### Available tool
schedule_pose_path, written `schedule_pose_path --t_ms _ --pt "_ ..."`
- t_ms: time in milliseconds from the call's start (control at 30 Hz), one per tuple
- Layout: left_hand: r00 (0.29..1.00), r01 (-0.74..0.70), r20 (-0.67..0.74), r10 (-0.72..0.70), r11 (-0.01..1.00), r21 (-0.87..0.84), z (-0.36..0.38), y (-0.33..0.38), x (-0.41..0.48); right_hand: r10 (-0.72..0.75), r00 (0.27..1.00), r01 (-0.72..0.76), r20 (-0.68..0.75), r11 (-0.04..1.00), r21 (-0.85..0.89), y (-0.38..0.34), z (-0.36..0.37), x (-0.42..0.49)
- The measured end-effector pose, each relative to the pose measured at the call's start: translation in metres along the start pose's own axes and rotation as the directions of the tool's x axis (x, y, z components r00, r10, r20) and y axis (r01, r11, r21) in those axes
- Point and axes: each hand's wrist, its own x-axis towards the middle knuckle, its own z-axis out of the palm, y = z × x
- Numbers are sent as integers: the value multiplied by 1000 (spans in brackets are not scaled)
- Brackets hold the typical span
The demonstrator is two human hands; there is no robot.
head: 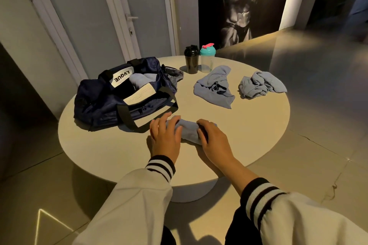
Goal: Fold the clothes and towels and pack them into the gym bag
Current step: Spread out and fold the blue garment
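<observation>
A small folded light-blue cloth (189, 130) lies near the front of the round table (249, 125). My left hand (165, 135) rests on its left end with fingers spread and slightly bent. My right hand (213, 137) grips its right end, fingers curled over the fabric. The navy gym bag (103, 101) sits open at the left with a light-blue item (139, 81) inside. Two unfolded blue cloths lie further back: one (214, 90) in the middle, one crumpled (260, 84) at the right.
A black shaker bottle (191, 59) and a clear one with a teal lid (207, 58) stand at the table's far edge. A white door (127, 6) and a dark wall poster (239, 2) are behind. Tiled floor surrounds the table.
</observation>
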Motion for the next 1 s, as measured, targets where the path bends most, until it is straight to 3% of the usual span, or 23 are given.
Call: schedule_pose_path --t_ms 100,167,267,400,533,667,767,900,1000 --pt "994 -106 -33 107 994 33 9 18 -5 -14 996 15 -85 1000 14 1 1 1" --pt "988 -152 30 149 982 110 18 22 -4 10 993 -4 -114 999 47 4 1 2" --pt "978 -97 195 67 984 147 25 18 4 90 994 -83 -67 992 100 8 -1 3" --pt "987 -33 157 37 999 -26 21 20 2 156 986 -152 -51 986 75 12 3 5" --pt "976 -20 216 -2 995 102 21 15 0 160 983 -170 -85 977 -126 10 6 7" --pt "940 -4 340 -16 998 56 31 12 5 224 972 -230 -71 970 -79 8 2 6" --pt "954 2 299 -34 994 108 33 9 4 234 971 -237 -41 968 -82 7 0 5" --pt "935 299 169 -311 949 96 21 13 -4 202 979 -199 -1 967 -156 2 4 4" --pt "947 215 232 -222 975 54 21 16 -2 201 979 -201 -8 970 -134 -4 8 4"
